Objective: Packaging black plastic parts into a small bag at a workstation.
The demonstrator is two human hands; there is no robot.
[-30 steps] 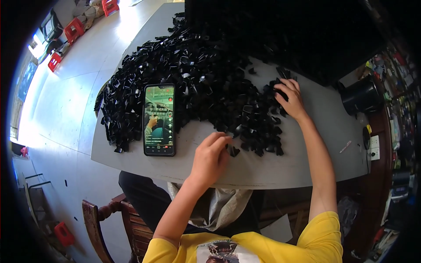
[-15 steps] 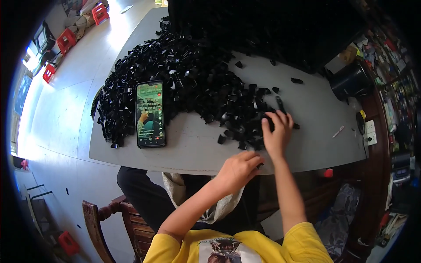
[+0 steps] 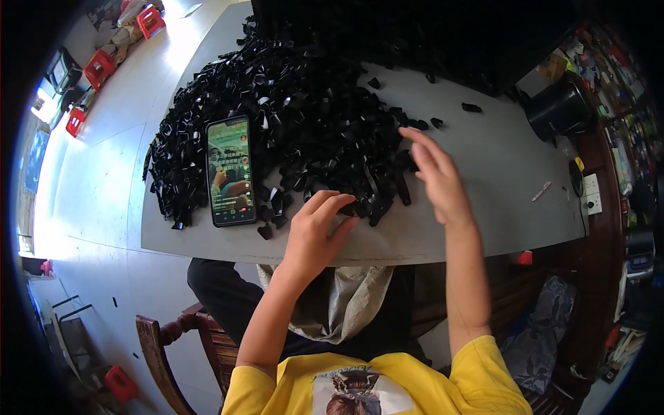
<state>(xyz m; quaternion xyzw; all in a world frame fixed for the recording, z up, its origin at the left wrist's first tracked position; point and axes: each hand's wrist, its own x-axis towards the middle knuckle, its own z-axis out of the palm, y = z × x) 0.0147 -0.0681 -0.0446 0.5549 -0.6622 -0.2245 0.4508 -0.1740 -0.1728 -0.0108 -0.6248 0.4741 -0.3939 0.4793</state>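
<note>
left hand [image 3: 315, 232] on black pieces [image 3: 304, 131], right hand [image 3: 437, 176] raised, phone [image 3: 229, 171]

A heap of clips [image 3: 304, 124] covers the left and middle of the tabletop [image 3: 498, 173], reaching its far edge. A phone [image 3: 230, 171] lies flat at the heap's near left edge. The left hand [image 3: 315, 232] rests at the heap's near edge, right of the phone. The right hand [image 3: 436, 176] is above the heap's right edge. A pen [image 3: 541, 191] lies far right. A chair [image 3: 166, 360] stands below the near edge.
</note>
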